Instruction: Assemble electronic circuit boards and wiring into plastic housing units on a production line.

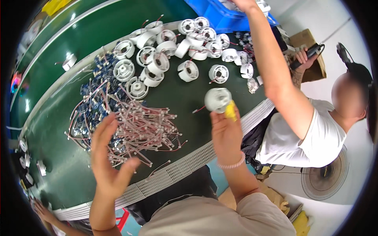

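My right hand, with a beaded bracelet at the wrist, grips a white round plastic housing over the green table. A thin red wire sticks out from the left side of that housing. Something yellow sits at my fingertips against it; I cannot tell whether it is a finger cover or a separate piece. My left hand is raised with fingers spread and holds nothing. Beyond it lies a heap of thin red-and-white cables with small connectors, mixed with small blue circuit boards.
Several white round housings cluster at the far side of the green table. A blue bin stands behind them. At right, a co-worker reaches one arm to the bin and holds a black tool. Another person's hand shows at lower left.
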`<move>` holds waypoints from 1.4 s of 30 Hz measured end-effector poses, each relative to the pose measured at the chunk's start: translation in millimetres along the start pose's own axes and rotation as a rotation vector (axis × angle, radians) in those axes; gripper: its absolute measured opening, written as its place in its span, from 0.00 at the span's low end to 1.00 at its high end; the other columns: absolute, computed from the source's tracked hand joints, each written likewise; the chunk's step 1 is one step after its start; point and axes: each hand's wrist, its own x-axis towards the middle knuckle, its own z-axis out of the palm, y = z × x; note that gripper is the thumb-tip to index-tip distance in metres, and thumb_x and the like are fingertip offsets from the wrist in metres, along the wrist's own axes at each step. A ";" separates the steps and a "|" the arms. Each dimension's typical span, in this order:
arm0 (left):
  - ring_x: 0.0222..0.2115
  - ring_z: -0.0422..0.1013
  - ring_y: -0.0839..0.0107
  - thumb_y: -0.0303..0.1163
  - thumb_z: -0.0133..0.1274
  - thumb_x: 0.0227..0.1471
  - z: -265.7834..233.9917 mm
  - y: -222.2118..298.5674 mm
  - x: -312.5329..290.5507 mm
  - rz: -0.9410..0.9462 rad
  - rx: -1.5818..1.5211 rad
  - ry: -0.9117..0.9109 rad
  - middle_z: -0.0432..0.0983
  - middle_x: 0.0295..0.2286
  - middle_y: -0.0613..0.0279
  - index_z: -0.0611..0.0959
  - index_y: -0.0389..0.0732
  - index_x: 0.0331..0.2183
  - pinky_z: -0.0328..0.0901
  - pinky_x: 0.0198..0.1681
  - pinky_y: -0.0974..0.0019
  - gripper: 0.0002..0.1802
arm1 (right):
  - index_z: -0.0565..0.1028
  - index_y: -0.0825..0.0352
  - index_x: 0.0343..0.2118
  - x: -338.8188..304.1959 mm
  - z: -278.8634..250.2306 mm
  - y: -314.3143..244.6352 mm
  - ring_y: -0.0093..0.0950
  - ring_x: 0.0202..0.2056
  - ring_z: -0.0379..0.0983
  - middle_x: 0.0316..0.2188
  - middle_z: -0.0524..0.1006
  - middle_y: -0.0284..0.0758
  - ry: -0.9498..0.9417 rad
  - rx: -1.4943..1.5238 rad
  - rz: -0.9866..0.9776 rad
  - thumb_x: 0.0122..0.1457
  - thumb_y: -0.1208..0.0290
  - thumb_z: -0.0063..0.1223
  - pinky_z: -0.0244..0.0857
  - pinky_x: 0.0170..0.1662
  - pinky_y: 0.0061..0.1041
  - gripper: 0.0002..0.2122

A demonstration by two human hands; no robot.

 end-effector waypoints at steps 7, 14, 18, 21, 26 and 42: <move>0.47 0.66 0.58 0.26 0.55 0.45 3.5 -34.1 11.9 -0.049 0.152 0.118 0.70 0.45 0.50 0.79 0.37 0.36 0.56 0.52 0.59 0.12 | 0.59 0.74 0.49 60.1 -48.9 -32.8 0.33 0.45 0.69 0.45 0.67 0.41 0.329 -0.311 -0.247 0.60 0.81 0.37 0.68 0.50 0.33 0.14; 0.47 0.66 0.59 0.23 0.54 0.45 -3.4 -43.0 0.5 -0.075 0.201 0.109 0.71 0.45 0.51 0.79 0.35 0.35 0.56 0.52 0.60 0.11 | 0.67 0.73 0.47 44.9 -25.2 -27.3 0.34 0.49 0.64 0.50 0.65 0.41 0.308 -1.100 -0.787 0.53 0.82 0.47 0.56 0.55 0.33 0.17; 0.46 0.67 0.59 0.23 0.54 0.45 -9.5 -42.4 -5.2 -0.110 0.267 0.119 0.72 0.43 0.51 0.80 0.34 0.34 0.58 0.51 0.61 0.10 | 0.77 0.65 0.31 65.2 -12.9 -24.2 0.35 0.45 0.65 0.42 0.73 0.32 -0.316 -1.712 -1.118 0.38 0.82 0.54 0.55 0.48 0.34 0.13; 0.43 0.69 0.58 0.23 0.55 0.44 -12.3 -39.7 -5.8 -0.119 0.251 0.115 0.73 0.41 0.51 0.80 0.35 0.32 0.60 0.49 0.61 0.09 | 0.78 0.63 0.24 95.3 6.1 -28.6 0.34 0.41 0.65 0.42 0.73 0.32 -0.485 -1.932 -1.144 0.39 0.77 0.56 0.55 0.42 0.36 0.06; 0.38 0.71 0.59 0.21 0.57 0.41 -19.9 -56.7 -13.3 -0.105 0.213 0.144 0.75 0.37 0.54 0.80 0.36 0.33 0.64 0.42 0.63 0.11 | 0.77 0.68 0.20 124.6 6.8 -36.9 0.35 0.37 0.70 0.36 0.77 0.34 -0.670 -1.763 -1.161 0.36 0.84 0.55 0.63 0.41 0.32 0.05; 0.28 0.70 0.55 0.25 0.59 0.40 -14.5 -65.0 19.0 -0.200 0.373 -0.135 0.70 0.28 0.58 0.78 0.40 0.30 0.66 0.31 0.58 0.10 | 0.70 0.70 0.38 18.3 34.0 1.6 0.18 0.33 0.69 0.35 0.73 0.32 -0.587 -0.958 -0.308 0.56 0.82 0.47 0.65 0.36 0.17 0.07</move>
